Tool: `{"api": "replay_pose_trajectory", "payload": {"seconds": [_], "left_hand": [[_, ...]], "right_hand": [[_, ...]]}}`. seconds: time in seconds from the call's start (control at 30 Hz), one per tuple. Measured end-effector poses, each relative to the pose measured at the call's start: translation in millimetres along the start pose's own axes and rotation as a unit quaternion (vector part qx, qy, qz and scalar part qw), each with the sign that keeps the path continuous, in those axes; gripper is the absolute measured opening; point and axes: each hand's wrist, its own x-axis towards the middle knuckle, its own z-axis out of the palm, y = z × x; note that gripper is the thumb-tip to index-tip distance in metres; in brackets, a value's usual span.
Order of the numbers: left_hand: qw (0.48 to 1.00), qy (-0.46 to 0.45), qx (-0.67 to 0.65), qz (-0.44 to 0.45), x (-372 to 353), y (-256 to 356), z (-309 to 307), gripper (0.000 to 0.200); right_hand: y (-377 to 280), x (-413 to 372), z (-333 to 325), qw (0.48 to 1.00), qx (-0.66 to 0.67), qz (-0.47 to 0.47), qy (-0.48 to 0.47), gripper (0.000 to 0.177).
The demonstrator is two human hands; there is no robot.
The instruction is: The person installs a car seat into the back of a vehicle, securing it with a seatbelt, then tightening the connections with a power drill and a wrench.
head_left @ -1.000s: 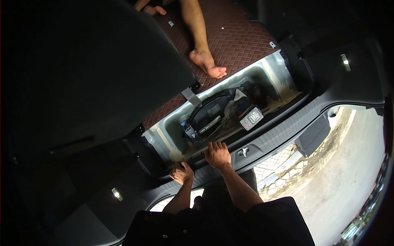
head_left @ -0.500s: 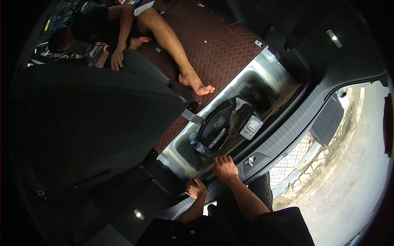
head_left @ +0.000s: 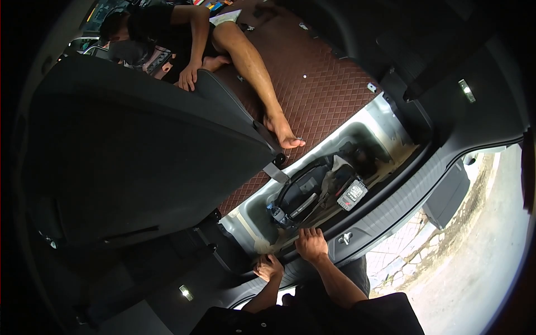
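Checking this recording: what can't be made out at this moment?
All in the head view:
Label on the grey block: print too small.
Far right of the well: lost in shadow.
Left hand's grip, if any: hidden by its curled fingers.
Colorful items: cut off by top edge.

We see a car's cargo floor (head_left: 329,61) covered in dark red-brown material, quilted in diamonds. A person's bare foot (head_left: 286,134) rests on it near its edge, with a small white spot (head_left: 305,76) and a pale metal bracket (head_left: 372,87) farther over. In the light metal well (head_left: 250,210) alongside, we make out dark, partly shadowed gear (head_left: 304,192), a labelled battery pack (head_left: 352,195) and a bluish crumpled item (head_left: 277,214).
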Motion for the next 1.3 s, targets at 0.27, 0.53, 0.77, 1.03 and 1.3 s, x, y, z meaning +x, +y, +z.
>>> {"api": "replay_pose_trajectory", "payload": {"seconds": [0.27, 0.53, 0.77, 1.03, 1.3], "left_hand": [[1.000, 0.007, -0.030, 0.004, 0, 0, -1, 0.041], [1.000, -0.002, -0.019, -0.007, 1, -3, 5, 0.042], [0.997, 0.064, -0.036, 0.013, -1, -4, 10, 0.043], [0.999, 0.037, -0.037, -0.005, 0, -2, 7, 0.042], [0.999, 0.029, -0.035, -0.010, 0, -2, 7, 0.040]], "right_hand": [[1, 0, 5, 1.000, -0.011, 0.003, -0.001, 0.024], [-2, -1, 1, 1.000, -0.009, 0.011, -0.001, 0.025], [-4, 0, 1, 1.000, -0.015, 0.011, -0.004, 0.026], [-3, 1, 2, 1.000, -0.024, 0.009, -0.011, 0.026], [-2, -1, 0, 1.000, -0.026, 0.002, -0.007, 0.027]]}}
